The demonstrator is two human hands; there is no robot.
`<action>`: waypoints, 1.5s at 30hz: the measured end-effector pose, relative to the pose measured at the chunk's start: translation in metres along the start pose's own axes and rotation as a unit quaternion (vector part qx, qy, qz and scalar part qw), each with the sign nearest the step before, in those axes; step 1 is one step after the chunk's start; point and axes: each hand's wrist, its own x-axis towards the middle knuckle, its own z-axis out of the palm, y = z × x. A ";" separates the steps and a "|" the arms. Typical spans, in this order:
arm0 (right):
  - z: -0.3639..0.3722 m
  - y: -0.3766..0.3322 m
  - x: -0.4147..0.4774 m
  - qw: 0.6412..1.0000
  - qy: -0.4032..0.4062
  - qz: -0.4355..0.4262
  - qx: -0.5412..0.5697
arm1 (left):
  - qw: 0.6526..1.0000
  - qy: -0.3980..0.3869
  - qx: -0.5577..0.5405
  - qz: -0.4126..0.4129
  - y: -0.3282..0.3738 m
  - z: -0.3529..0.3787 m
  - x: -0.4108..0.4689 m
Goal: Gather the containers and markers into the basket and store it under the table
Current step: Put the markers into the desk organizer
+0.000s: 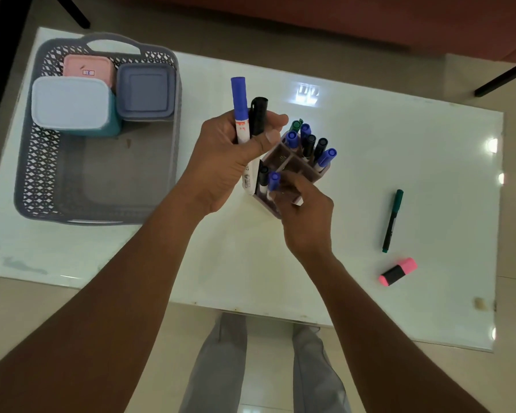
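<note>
My left hand [224, 162] grips two markers upright, a blue-capped one [239, 105] and a black one [259, 114]. Just right of it stands a mauve marker holder [292, 165] with several blue, black and green markers in it. My right hand [304, 216] rests at the holder's near side, fingers closed on a blue-capped marker [273, 181] there. A grey lattice basket [36, 162] sits at the table's left with three containers at its far end: pink [88, 68], white-lidded teal [72, 104], grey-blue [146, 90]. Loose on the right lie a green pen [393, 220] and a pink highlighter [398, 271].
The white glossy table [370, 138] has its front edge near my legs. Dark chair or table legs [501, 80] stand on the floor beyond the far edge, and a reddish surface fills the top right. The basket's near half holds nothing.
</note>
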 end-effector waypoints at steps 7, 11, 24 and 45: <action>-0.003 0.005 -0.002 0.999 0.005 -0.011 -0.053 | 1.000 0.000 -0.013 0.002 -0.006 -0.002 -0.002; -0.022 -0.022 0.001 0.999 0.027 -0.029 -0.007 | 0.999 -0.030 -0.031 0.008 -0.001 0.002 -0.004; -0.048 -0.038 0.008 0.995 -0.078 -0.065 0.023 | 0.987 -0.146 -0.057 -0.036 -0.004 0.018 -0.010; -0.041 -0.064 0.000 0.992 -0.044 -0.102 0.067 | 0.999 -0.025 0.044 0.010 0.022 0.035 -0.011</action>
